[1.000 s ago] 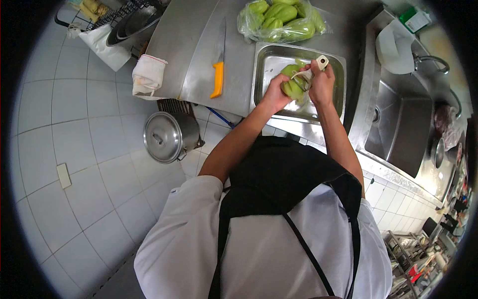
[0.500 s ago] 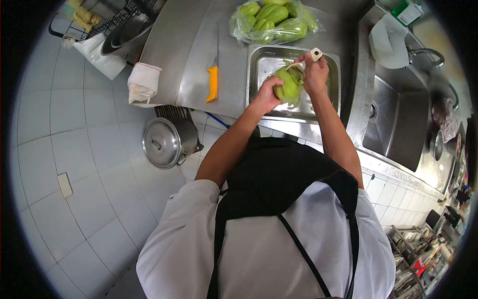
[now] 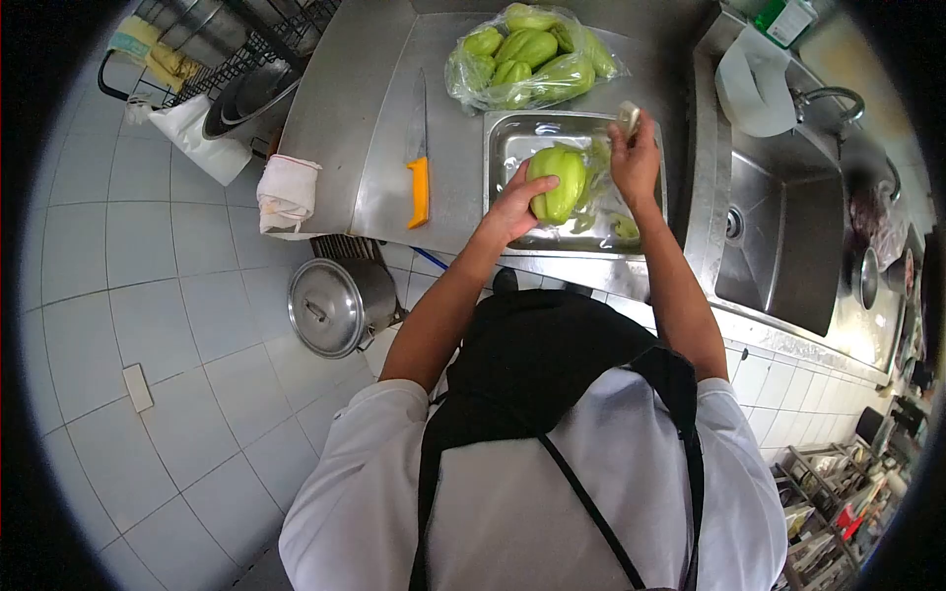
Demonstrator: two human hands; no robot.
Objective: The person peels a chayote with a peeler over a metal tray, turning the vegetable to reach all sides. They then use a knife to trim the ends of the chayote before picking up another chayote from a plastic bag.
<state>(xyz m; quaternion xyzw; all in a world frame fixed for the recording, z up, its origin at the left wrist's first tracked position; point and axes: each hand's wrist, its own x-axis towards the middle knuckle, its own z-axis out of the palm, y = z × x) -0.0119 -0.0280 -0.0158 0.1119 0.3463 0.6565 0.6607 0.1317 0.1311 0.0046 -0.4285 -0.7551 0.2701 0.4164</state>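
A pale green chayote (image 3: 559, 185) is gripped in my left hand (image 3: 515, 204), fingers and thumb wrapped around its near left side. It is over a shallow metal tray (image 3: 487, 163), and green peelings (image 3: 625, 227) lie inside the tray. My right hand (image 3: 636, 163) is closed on a white-handled peeler (image 3: 629, 116), to the right of the chayote and apart from it. The peeler's blade is hard to make out. Beyond the tray sits a clear plastic bag (image 3: 537, 59) with several more chayotes.
A knife with a yellow handle (image 3: 419, 192) lies on the steel counter left of the tray. A folded cloth (image 3: 288, 192) rests at the counter's left corner. To the right is a steel sink (image 3: 783, 236) with a tap (image 3: 838, 94). A lidded pot (image 3: 327, 307) stands below the counter.
My right hand has moved away from the chayote to the right, with the peeler. The chayote has turned in my left hand and more of its surface shows. The view has shifted slightly.
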